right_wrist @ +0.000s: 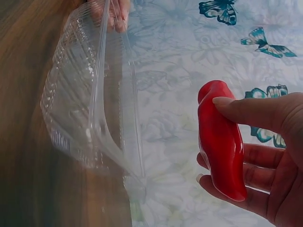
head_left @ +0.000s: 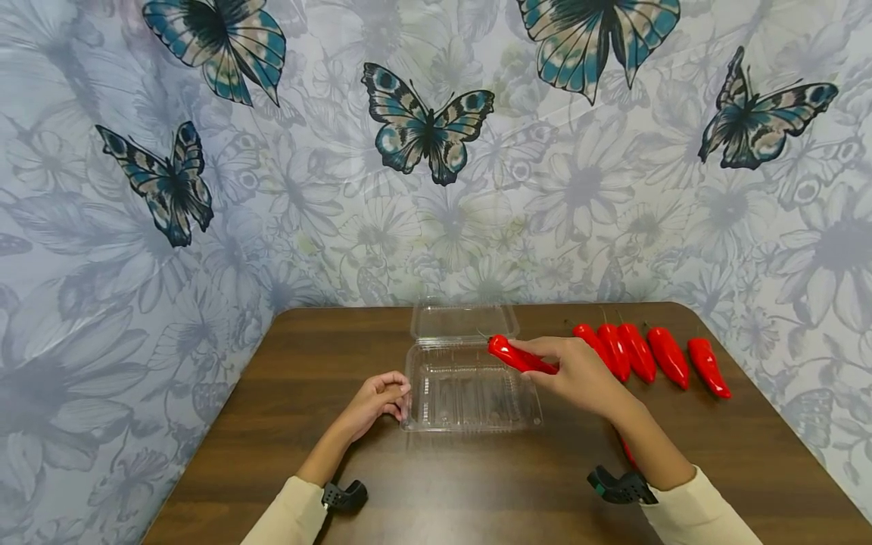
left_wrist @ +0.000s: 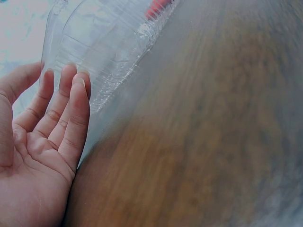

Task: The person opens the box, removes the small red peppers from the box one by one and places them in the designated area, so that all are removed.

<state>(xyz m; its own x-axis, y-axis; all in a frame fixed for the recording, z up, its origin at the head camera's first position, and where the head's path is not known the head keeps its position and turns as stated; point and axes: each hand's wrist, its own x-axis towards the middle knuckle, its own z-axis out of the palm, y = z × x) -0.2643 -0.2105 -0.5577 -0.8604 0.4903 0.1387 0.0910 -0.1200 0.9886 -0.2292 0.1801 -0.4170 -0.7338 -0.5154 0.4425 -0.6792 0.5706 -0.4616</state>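
Observation:
My right hand (head_left: 579,375) grips a red chili pepper (right_wrist: 221,142) between thumb and fingers. In the head view that pepper overlaps the right side of a clear plastic clamshell container (head_left: 470,390). The container stands with its lid (head_left: 463,322) tipped open toward the wall. At the container's left rim my left hand (head_left: 378,401) holds the edge with thumb and fingertips. The left wrist view shows those fingertips (left_wrist: 68,71) right at the clear plastic. Inside the container I see only bare ribbed plastic.
Several more red peppers (head_left: 668,356) lie in a row at the back right of the brown wooden table (head_left: 327,341). Another pepper (head_left: 627,451) shows partly beneath my right forearm. A wall with a butterfly print (head_left: 429,132) stands right behind the table.

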